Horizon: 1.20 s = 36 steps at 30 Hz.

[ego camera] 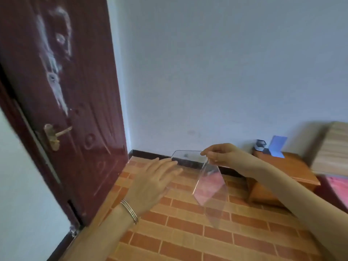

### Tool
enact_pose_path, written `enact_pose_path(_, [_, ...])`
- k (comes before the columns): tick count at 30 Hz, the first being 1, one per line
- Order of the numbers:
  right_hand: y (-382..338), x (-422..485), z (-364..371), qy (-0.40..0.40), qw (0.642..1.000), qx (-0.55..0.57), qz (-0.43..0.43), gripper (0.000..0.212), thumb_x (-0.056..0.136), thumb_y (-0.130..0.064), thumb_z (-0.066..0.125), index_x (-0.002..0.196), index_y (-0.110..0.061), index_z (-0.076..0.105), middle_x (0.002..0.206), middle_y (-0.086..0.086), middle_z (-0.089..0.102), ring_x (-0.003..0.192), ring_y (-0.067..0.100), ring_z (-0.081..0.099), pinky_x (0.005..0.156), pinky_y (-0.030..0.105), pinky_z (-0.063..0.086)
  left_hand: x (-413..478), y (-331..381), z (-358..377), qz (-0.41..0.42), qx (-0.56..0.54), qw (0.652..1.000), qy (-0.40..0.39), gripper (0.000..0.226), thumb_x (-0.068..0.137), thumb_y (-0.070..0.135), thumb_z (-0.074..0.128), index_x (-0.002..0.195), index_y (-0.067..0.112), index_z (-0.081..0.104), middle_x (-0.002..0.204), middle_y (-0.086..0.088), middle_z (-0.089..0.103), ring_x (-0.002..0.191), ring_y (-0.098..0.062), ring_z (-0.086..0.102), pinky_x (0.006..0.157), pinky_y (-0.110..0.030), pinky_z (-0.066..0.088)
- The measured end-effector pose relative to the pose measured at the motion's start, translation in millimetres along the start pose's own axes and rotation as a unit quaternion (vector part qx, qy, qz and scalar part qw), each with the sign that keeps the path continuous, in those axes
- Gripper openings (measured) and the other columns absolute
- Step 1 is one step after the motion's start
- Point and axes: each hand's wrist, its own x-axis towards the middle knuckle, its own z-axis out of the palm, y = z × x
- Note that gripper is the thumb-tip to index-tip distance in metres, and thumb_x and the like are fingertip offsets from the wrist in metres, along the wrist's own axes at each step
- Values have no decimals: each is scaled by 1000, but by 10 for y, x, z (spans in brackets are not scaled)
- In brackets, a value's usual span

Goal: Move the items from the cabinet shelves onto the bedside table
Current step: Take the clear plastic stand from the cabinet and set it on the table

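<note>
A clear bent acrylic stand (209, 185) hangs in the air over the brick-patterned floor. My right hand (221, 154) pinches its top edge at the fold. My left hand (158, 178) has straight fingers, whose tips touch the stand's left corner. The wooden bedside table (293, 170) stands at the right against the wall. On its back part sit a small dark holder (260, 145) and a blue folded card (276, 146). No cabinet is in view.
A dark red door (62, 102) with a brass handle (56, 135) stands open at the left. A bed with a light wooden headboard (333, 147) and red bedding (337, 185) lies beyond the table. Brick-patterned floor (188, 232) stretches between door and table.
</note>
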Motion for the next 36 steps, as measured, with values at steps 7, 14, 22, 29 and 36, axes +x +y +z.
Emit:
enact_pose_path(7, [888, -633, -1063, 169, 975, 100, 101, 23, 93, -10, 53, 113, 0, 61, 96, 7, 69, 87, 11, 68, 74, 20, 53, 1276, 681, 799, 66, -147, 985, 62, 23, 72, 11, 72, 94, 20, 71, 87, 8, 70, 71, -12, 65, 45, -26, 51])
enact_pose_path(14, [1303, -882, -1569, 239, 962, 20, 134, 40, 92, -33, 56, 128, -17, 53, 121, -4, 61, 107, 5, 60, 92, 28, 50, 2283, 914, 1551, 8, -144, 989, -29, 20, 83, 30, 52, 74, 29, 70, 61, 8, 66, 51, -20, 63, 44, -28, 46])
enact_pose_path(22, [1307, -525, -2289, 255, 962, -18, 100, 67, 71, -65, 58, 128, -31, 52, 128, -10, 58, 117, 6, 54, 98, 33, 45, 3350, 525, 2404, -112, -240, 948, -176, 13, 84, 29, 57, 89, 31, 69, 84, 8, 71, 87, -13, 63, 71, -22, 45])
enact_pose_path(29, [1583, -78, -2808, 365, 911, -166, 95, 47, 79, -22, 74, 119, -33, 52, 112, -13, 62, 100, -6, 58, 82, 13, 47, 4011, 330, 2976, -181, -448, 836, -260, 14, 77, 10, 64, 69, 20, 70, 55, 10, 67, 51, -3, 64, 56, -15, 52])
enact_pose_path(36, [2102, 76, -3603, 482, 843, -219, 98, 24, 81, -2, 68, 95, -22, 67, 85, -16, 66, 80, -4, 63, 63, 8, 49, 4643, 641, 3670, -218, -534, 757, -307, 12, 80, -1, 61, 72, 1, 70, 66, -9, 69, 54, -14, 62, 59, -23, 55])
